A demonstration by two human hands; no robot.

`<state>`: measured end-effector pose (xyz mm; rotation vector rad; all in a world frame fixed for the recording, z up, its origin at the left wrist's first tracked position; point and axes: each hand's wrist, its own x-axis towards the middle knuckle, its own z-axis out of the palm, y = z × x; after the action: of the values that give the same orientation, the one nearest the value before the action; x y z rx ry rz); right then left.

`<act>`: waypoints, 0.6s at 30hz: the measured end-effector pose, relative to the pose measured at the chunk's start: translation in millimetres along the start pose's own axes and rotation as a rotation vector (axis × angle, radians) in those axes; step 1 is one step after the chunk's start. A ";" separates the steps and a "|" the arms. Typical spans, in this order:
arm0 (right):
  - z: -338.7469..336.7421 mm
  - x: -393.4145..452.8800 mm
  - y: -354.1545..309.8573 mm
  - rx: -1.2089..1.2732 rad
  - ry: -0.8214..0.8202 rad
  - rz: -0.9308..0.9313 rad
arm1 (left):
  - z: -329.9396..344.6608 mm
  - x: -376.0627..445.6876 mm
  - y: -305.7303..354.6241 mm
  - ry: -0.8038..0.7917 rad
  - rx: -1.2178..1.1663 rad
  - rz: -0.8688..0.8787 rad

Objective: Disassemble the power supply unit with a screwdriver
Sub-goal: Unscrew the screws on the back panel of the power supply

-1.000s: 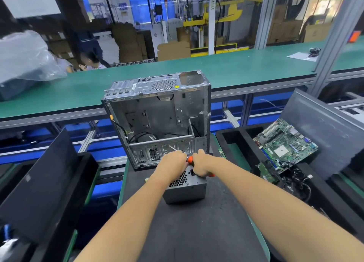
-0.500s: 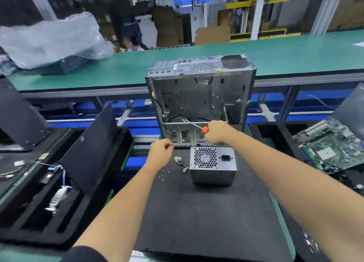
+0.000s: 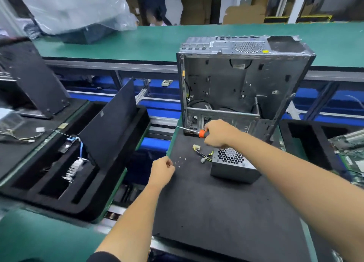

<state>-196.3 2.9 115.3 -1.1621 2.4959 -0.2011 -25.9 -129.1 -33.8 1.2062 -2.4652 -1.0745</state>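
Several small screws lie on the mat just beside the left hand, fingers curled, perhaps pinching one. Further right, the right hand grips the screwdriver above the PSU, before the case

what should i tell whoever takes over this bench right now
Right hand grips the screwdriver, shaft pointing left, off the PSU.
Left hand is curled beside loose screws on the mat; whether it holds one cannot be told.
PSU sits on the mat before the empty case, cover on, cables trailing left.
Done: some screws out. Left: open the PSU.
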 end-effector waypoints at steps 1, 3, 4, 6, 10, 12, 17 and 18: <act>-1.1 1.0 1.0 -0.009 -0.007 -0.001 | 3.7 0.6 0.3 0.004 -0.003 -0.006; -2.7 2.4 3.5 -0.020 -0.011 0.003 | 11.6 2.1 1.6 0.001 -0.016 -0.003; -3.2 2.8 4.7 -0.022 -0.008 0.005 | 14.6 2.7 2.4 0.003 -0.016 0.004; -2.5 2.0 7.0 -0.019 -0.016 0.007 | 19.7 4.6 2.9 0.012 0.020 0.016; -2.3 -3.0 12.0 0.025 -0.042 0.028 | 25.2 9.8 1.7 0.038 0.146 0.036; -4.5 -5.2 13.0 0.030 -0.049 0.034 | 25.0 10.3 -0.3 0.034 0.153 0.032; -21.5 -16.5 17.7 0.031 -0.015 0.007 | 16.6 15.3 4.6 0.038 0.119 0.048; -27.4 -20.5 18.4 0.026 0.002 -0.013 | 12.8 16.8 9.2 0.054 0.101 0.062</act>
<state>-208.2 29.6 140.9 -1.1690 2.4799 -0.2378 -48.3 -131.2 -39.0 1.1618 -2.5253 -0.8993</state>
